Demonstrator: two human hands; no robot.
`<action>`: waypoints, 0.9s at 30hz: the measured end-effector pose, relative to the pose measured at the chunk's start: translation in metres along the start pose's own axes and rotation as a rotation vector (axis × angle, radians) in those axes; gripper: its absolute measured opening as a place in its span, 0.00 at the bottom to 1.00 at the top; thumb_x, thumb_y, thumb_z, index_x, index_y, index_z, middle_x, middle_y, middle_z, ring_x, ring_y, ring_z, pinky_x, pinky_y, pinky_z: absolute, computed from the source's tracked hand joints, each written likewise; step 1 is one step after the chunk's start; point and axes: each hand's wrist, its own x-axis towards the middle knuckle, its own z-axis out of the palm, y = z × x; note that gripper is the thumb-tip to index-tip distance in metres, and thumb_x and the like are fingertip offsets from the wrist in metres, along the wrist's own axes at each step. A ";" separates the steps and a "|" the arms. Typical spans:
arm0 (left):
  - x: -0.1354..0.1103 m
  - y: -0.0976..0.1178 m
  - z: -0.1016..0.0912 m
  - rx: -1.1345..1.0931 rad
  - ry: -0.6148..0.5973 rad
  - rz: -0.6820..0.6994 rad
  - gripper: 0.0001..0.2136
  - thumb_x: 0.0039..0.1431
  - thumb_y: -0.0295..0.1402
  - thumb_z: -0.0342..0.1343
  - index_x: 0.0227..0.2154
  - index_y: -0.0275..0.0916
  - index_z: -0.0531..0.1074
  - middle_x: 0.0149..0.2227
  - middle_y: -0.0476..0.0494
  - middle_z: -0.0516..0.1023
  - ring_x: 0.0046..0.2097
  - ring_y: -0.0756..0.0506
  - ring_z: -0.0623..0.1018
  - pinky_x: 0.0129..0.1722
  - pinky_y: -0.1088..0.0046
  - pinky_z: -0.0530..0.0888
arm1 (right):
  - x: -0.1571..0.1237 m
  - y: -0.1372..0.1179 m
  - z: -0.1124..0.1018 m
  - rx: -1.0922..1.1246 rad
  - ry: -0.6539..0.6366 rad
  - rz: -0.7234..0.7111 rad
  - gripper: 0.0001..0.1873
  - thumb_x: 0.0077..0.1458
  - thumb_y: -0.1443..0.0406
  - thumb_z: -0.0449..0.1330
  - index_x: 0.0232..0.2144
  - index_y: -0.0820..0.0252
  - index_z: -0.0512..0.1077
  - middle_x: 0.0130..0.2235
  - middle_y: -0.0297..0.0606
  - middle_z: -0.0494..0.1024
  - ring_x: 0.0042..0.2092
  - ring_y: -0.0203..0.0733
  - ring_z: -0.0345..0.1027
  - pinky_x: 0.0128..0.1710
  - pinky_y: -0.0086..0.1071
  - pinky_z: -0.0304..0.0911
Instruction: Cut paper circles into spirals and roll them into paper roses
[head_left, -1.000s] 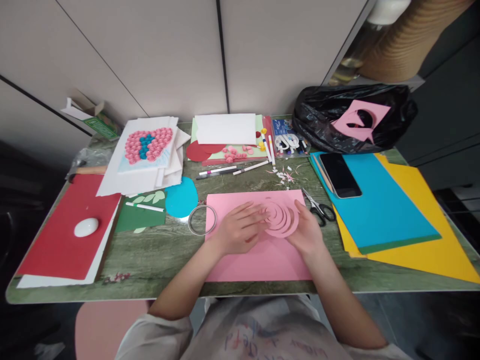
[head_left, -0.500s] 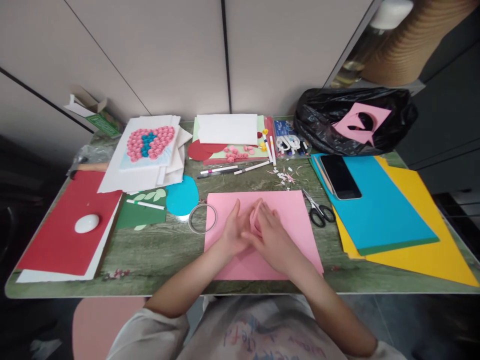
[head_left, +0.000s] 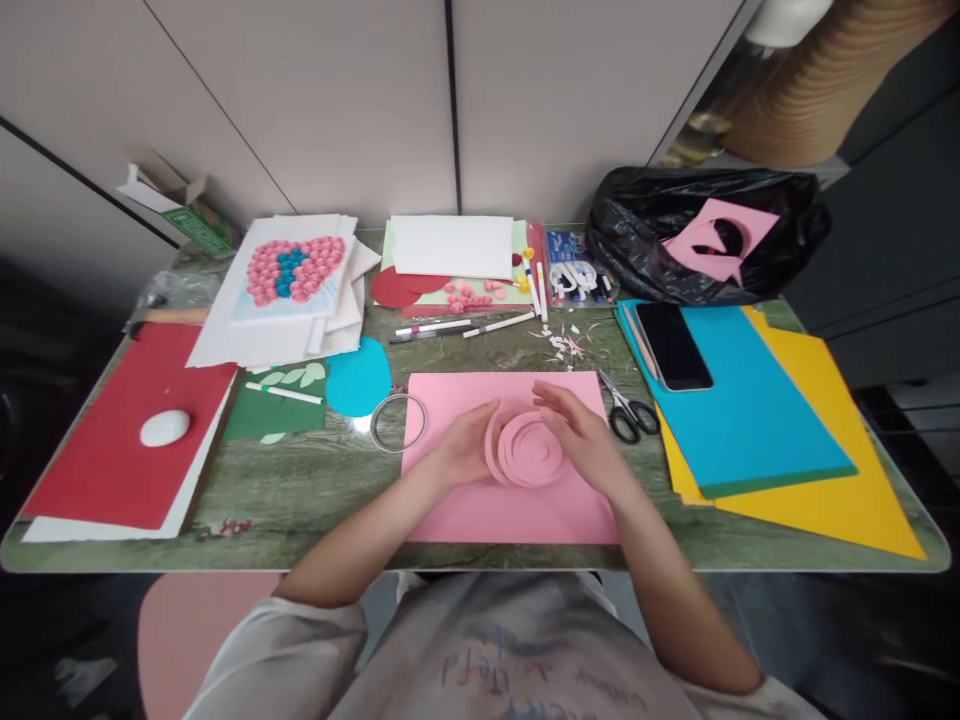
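A coil of pink paper strip (head_left: 534,450), wound in loose spiral rings, sits between my two hands above a pink sheet (head_left: 450,515). My left hand (head_left: 466,442) is at the coil's left side, its fingers curved against the outermost loop; the thumb is hard to make out. On the other side, my right hand (head_left: 583,438) has its fingers stretched out and apart, with the palm side close against the coil's edge. A metal ring (head_left: 373,425) overlaps the sheet's left edge. Black-handled scissors (head_left: 626,420) lie just right of the sheet.
Blue and yellow sheets with a phone (head_left: 675,347) lie at right, below a black plastic bag (head_left: 630,240). Markers (head_left: 499,325) and paper scraps (head_left: 562,345) are behind. At left are a rosette picture (head_left: 300,270), a blue disc (head_left: 358,377) and red paper (head_left: 112,470).
My hands have moved apart from their cupped, overlapping pose. The pink coil between them has opened out into a wider, looser spiral. The view has shifted slightly.
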 end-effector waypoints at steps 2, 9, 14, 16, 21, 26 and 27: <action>-0.003 0.005 0.000 0.058 -0.007 0.048 0.18 0.55 0.35 0.52 0.47 0.30 0.70 0.42 0.35 0.77 0.43 0.41 0.76 0.46 0.66 0.67 | 0.004 0.004 0.000 0.054 -0.062 0.040 0.24 0.57 0.54 0.53 0.54 0.53 0.63 0.55 0.40 0.69 0.55 0.42 0.64 0.52 0.37 0.62; -0.007 0.030 -0.003 0.528 0.117 0.086 0.23 0.41 0.19 0.55 0.45 0.34 0.73 0.44 0.38 0.77 0.42 0.45 0.75 0.42 0.70 0.68 | 0.008 0.024 -0.009 0.095 -0.126 0.138 0.22 0.44 0.57 0.65 0.42 0.62 0.72 0.40 0.43 0.79 0.41 0.44 0.73 0.41 0.37 0.68; -0.003 0.043 -0.005 0.861 0.120 0.178 0.20 0.43 0.22 0.57 0.43 0.38 0.74 0.47 0.38 0.76 0.48 0.41 0.74 0.51 0.59 0.66 | 0.008 0.027 -0.005 -0.001 -0.043 0.121 0.15 0.45 0.61 0.63 0.37 0.61 0.73 0.37 0.41 0.79 0.39 0.41 0.73 0.42 0.38 0.68; 0.000 0.048 -0.003 0.981 0.117 0.296 0.17 0.44 0.22 0.57 0.41 0.37 0.75 0.46 0.37 0.76 0.49 0.41 0.75 0.53 0.57 0.65 | 0.009 0.028 -0.002 -0.045 -0.023 0.104 0.14 0.46 0.61 0.63 0.36 0.61 0.72 0.37 0.40 0.79 0.38 0.41 0.73 0.42 0.38 0.68; -0.010 0.040 -0.001 1.393 0.358 0.692 0.17 0.52 0.22 0.48 0.44 0.38 0.73 0.49 0.38 0.75 0.51 0.41 0.73 0.53 0.55 0.67 | 0.001 0.027 -0.009 -0.181 0.037 0.064 0.13 0.49 0.61 0.61 0.38 0.58 0.72 0.39 0.39 0.78 0.40 0.42 0.73 0.45 0.40 0.68; -0.057 -0.016 -0.012 1.968 0.429 0.733 0.18 0.59 0.26 0.44 0.51 0.37 0.67 0.59 0.36 0.65 0.61 0.39 0.63 0.59 0.53 0.61 | -0.038 0.021 -0.026 -0.465 0.173 -0.050 0.14 0.55 0.60 0.56 0.43 0.56 0.71 0.46 0.40 0.76 0.48 0.46 0.69 0.50 0.45 0.63; -0.065 -0.030 -0.016 2.058 0.413 0.685 0.18 0.60 0.28 0.45 0.53 0.36 0.66 0.59 0.35 0.64 0.62 0.38 0.61 0.60 0.52 0.58 | -0.045 0.021 -0.026 -0.557 0.138 -0.137 0.14 0.57 0.62 0.54 0.45 0.56 0.71 0.47 0.40 0.75 0.50 0.46 0.68 0.51 0.44 0.63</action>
